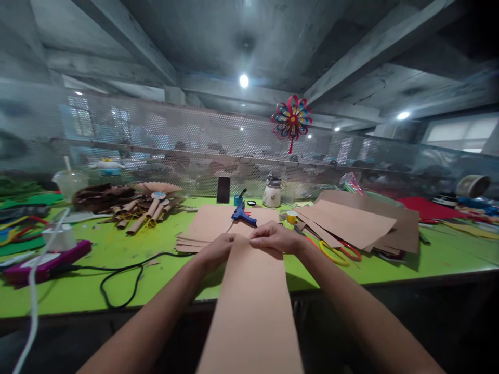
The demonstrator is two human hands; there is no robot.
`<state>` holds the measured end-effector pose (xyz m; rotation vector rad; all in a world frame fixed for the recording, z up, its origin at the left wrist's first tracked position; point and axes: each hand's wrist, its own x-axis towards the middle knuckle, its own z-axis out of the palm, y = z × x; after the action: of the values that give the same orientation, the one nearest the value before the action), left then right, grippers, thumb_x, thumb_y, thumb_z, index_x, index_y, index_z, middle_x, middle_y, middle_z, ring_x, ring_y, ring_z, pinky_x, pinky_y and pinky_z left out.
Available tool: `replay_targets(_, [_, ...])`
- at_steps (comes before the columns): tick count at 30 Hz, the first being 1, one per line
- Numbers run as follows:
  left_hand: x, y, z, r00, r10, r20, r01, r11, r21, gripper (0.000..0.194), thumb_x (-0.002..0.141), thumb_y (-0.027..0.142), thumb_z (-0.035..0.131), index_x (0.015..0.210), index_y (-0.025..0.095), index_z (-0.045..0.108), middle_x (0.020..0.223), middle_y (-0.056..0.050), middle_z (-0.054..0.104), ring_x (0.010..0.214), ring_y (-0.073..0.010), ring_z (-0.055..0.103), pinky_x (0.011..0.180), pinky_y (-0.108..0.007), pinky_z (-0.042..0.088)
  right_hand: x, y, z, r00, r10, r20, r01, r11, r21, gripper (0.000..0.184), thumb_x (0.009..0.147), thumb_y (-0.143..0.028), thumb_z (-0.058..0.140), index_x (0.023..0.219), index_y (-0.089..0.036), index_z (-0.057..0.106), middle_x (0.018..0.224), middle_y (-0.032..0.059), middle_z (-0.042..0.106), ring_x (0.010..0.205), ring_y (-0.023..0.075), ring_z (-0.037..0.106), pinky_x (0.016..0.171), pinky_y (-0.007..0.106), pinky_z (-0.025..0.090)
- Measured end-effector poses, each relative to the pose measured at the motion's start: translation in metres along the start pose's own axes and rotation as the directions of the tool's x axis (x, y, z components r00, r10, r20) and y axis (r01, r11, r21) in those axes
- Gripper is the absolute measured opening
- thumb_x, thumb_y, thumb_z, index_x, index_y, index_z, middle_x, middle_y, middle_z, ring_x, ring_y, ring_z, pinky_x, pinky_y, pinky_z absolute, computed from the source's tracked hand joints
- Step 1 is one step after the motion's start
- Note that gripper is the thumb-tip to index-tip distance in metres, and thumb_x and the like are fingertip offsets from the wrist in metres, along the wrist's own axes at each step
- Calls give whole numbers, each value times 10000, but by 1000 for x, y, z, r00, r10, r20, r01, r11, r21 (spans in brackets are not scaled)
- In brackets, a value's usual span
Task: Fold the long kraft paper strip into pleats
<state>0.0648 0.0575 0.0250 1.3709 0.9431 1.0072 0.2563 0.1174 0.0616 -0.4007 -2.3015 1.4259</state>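
A long strip of tan paper [255,306] runs from the table toward me, its near part hanging past the table's front edge. My left hand [220,248] is closed on the left side of its far end, the fingertips partly hidden. At the same end, my right hand [275,238] pinches the paper from above, thumb and fingers close together. Just beyond my hands a blue glue gun [244,214] lies on a stack of tan paper sheets [206,223].
Yellow-handled scissors [333,253] and more brown sheets [346,221] lie to the right. At left are a purple power strip [50,262], a black cable [136,266] and rolled paper tubes [144,215]. A phone [223,189] and a white bottle [272,193] stand at the back.
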Motion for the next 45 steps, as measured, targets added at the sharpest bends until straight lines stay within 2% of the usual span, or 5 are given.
replay_targets(6, [1,-2,0,1000,3,-15,-4,999,-54,446,743,490,651,882,67,670,829,-122,661,713,-172,586,638,-249,422,9,9,-11,989,75,125,-24,929,-369,298,798,-395,581,750,-105,632,685,-12,513,631,85,428,556,176,340])
replay_targets(15, [2,-5,1,993,110,-43,-66,821,568,444,715,544,633,640,107,625,528,24,459,494,-83,346,466,-215,224,6,35,1,998,60,15,-48,899,-435,312,795,-406,585,769,-106,668,593,-28,491,562,77,381,504,184,295])
replay_targets(24, [3,-7,-4,982,166,-91,-82,805,587,288,754,373,607,616,121,615,530,10,493,494,-86,387,473,-207,270,-19,44,0,981,58,-184,-93,977,-192,220,741,-309,634,836,-118,686,747,31,631,655,112,520,618,215,407])
replay_targets(37, [2,-2,3,989,140,-52,-91,842,532,222,702,268,640,836,116,733,674,-42,647,608,-129,519,575,-217,387,-23,54,19,931,-168,-323,64,949,-307,185,786,-248,586,864,-126,701,810,65,684,722,150,581,654,248,450])
replay_targets(45, [1,-8,-3,996,63,-65,-22,867,497,161,675,233,620,739,101,685,556,-2,572,501,-98,453,484,-201,322,-27,57,29,892,-432,-137,156,575,-803,205,890,-190,450,865,-154,651,731,53,612,671,140,511,629,250,375])
